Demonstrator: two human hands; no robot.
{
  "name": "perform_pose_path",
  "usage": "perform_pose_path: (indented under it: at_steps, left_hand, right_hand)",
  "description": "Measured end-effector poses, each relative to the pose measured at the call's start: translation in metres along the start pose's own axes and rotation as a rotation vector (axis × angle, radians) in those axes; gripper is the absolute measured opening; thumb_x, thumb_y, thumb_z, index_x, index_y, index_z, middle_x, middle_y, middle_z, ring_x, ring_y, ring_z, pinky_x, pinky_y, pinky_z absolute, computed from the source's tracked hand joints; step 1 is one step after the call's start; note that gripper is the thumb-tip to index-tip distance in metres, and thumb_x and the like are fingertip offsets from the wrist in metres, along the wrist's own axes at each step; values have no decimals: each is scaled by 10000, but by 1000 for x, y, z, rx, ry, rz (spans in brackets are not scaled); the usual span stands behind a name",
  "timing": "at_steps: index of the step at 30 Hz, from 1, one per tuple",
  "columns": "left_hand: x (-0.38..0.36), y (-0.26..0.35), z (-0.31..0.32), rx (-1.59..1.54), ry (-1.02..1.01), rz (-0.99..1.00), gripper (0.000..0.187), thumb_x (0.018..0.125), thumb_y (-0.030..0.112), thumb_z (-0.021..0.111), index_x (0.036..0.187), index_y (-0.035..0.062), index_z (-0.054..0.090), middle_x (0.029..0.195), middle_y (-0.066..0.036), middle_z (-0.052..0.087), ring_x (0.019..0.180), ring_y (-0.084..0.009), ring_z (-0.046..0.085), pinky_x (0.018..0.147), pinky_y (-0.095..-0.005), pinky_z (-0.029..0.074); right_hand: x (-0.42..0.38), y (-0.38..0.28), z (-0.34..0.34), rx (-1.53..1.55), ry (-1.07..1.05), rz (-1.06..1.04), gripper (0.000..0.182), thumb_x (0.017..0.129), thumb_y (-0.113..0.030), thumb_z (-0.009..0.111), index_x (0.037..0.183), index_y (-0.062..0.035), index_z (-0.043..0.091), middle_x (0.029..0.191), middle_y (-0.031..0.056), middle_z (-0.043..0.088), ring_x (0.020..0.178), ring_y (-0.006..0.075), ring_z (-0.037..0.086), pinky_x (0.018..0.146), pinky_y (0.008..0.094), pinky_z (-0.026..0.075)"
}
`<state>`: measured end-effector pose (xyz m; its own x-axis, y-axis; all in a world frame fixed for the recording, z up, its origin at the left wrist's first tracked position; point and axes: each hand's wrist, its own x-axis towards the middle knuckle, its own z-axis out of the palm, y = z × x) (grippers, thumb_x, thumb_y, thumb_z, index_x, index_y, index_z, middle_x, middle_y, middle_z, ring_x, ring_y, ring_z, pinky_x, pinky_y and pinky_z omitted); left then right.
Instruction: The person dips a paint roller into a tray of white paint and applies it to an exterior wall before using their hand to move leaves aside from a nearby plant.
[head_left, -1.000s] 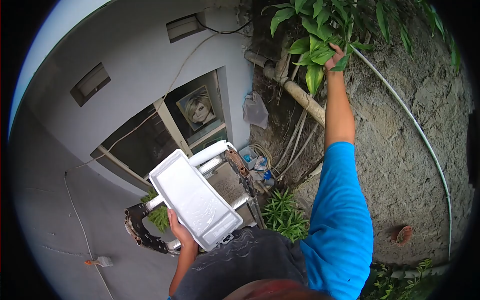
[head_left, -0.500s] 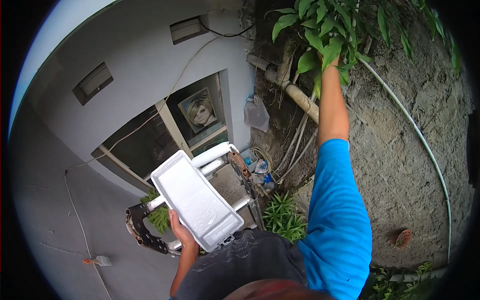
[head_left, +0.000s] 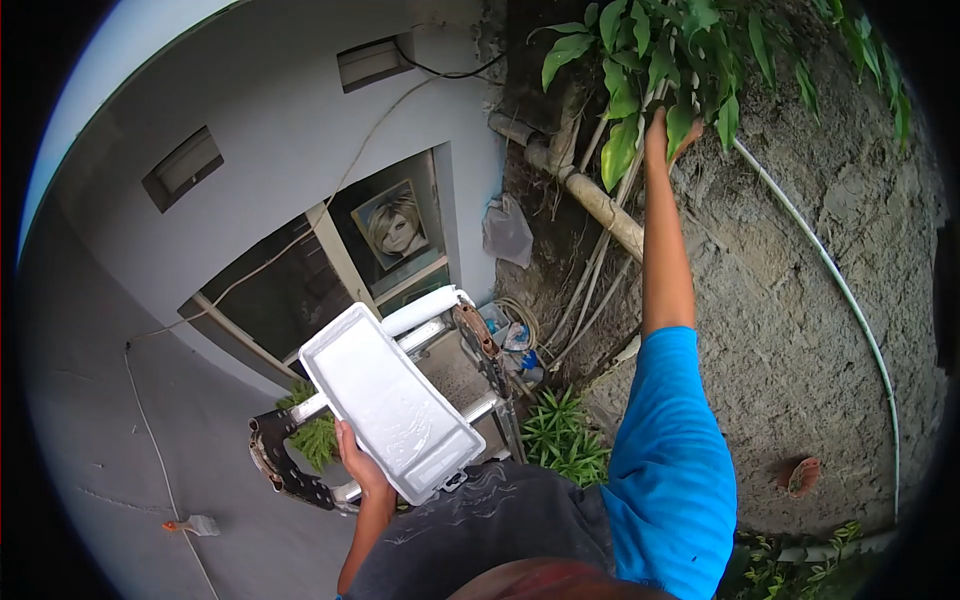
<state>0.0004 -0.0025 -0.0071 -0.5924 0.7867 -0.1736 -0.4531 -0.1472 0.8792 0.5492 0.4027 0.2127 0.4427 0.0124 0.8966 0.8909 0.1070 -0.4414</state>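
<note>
A white paint tray point(head_left: 395, 400) with wet white paint in it lies tilted over the top of a ladder point(head_left: 480, 345). My left hand point(head_left: 366, 468) grips the tray's near left edge, its thumb on the rim. Beside the tray rests a paint roller point(head_left: 420, 312) with a white sleeve. My right arm, in a blue sleeve, stretches up to the leafy plant point(head_left: 620, 90) against the rough wall. Leaves partly cover my right hand point(head_left: 656, 138), so its grip is hidden. Thin pale stems run close to it.
A thick pipe point(head_left: 605, 212) crosses behind my right forearm. A thin white pipe point(head_left: 845, 275) curves down the rough wall point(head_left: 780, 330). On the left, a grey house wall point(head_left: 270, 120) has a window with a framed picture point(head_left: 395, 225). A brush point(head_left: 195, 525) is at lower left.
My right hand has come down a little and shows more between the leaves, which have shifted. My left hand stays on the paint tray.
</note>
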Motion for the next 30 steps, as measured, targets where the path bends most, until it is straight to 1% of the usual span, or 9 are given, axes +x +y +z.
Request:
perform_pose_path:
  at_steps: [1,3,4,5,7,13,20,27,30]
  left_hand:
    - [1,-2,-2,1,-4,-3,578,1000,316,459,1433,-51,349,1377,-128,457,1211,-204,483,1034,-302,351]
    - [5,-6,-7,-4,-34,-4,589,997,321,464,1438,-48,339,1381,-126,453,1213,-204,483,1033,-305,354]
    - [5,-5,-7,-3,-38,-5,589,997,321,464,1438,-48,339,1381,-126,453,1213,-204,483,1033,-305,354]
    - [4,-5,-7,6,-24,-1,589,997,320,463,1439,-48,336,1379,-126,454,1215,-205,482,1033,-304,354]
    - [3,-3,-4,8,-11,4,590,997,319,463,1441,-47,334,1377,-127,455,1216,-205,480,1033,-304,353]
    - [5,-4,-7,-33,-78,-6,557,1006,306,440,1430,-44,351,1360,-130,469,1206,-206,481,1029,-300,352]
    - [1,1,-2,30,-59,15,548,1011,301,423,1429,-46,353,1361,-133,472,1205,-208,483,1034,-299,343]
    - [-5,9,5,37,-40,-14,562,1010,300,425,1444,-43,324,1365,-136,470,1215,-205,482,1046,-297,341]
    - [-6,11,5,23,-61,-6,554,1012,306,423,1436,-39,330,1328,-131,490,1187,-206,502,1027,-300,361]
  right_hand:
    - [-8,-8,-16,-5,1,0,612,803,-204,698,1266,125,468,1208,272,553,1211,436,432,1038,499,307]
    - [-21,-43,-49,552,-51,352,721,800,-230,710,1345,113,385,1262,277,526,1274,418,408,1081,467,288]
    - [-32,-36,-44,244,33,303,601,826,-140,669,1333,67,421,1365,262,415,1299,390,396,1081,429,326]
    - [-45,-28,-44,240,35,303,601,826,-140,669,1333,67,421,1365,262,415,1299,390,396,1081,429,326]
    - [-77,-34,-68,557,-104,409,580,852,-110,650,1355,52,407,1377,226,430,1287,349,436,1071,394,351]
    - [-195,-125,-192,971,-718,585,357,921,-65,581,1264,5,512,1243,120,575,1169,204,545,1008,329,414]
    - [-288,-160,-253,997,-1124,983,362,1027,-281,424,1269,-36,538,1238,106,599,1153,189,561,945,324,442]
    - [-297,-194,-266,998,-1339,1012,464,1038,-369,374,1291,-15,535,1244,97,599,1157,173,546,979,318,406]
    - [-307,-206,-268,869,-1328,885,555,1035,-402,385,1294,72,514,1256,106,584,1181,178,508,1052,277,326]
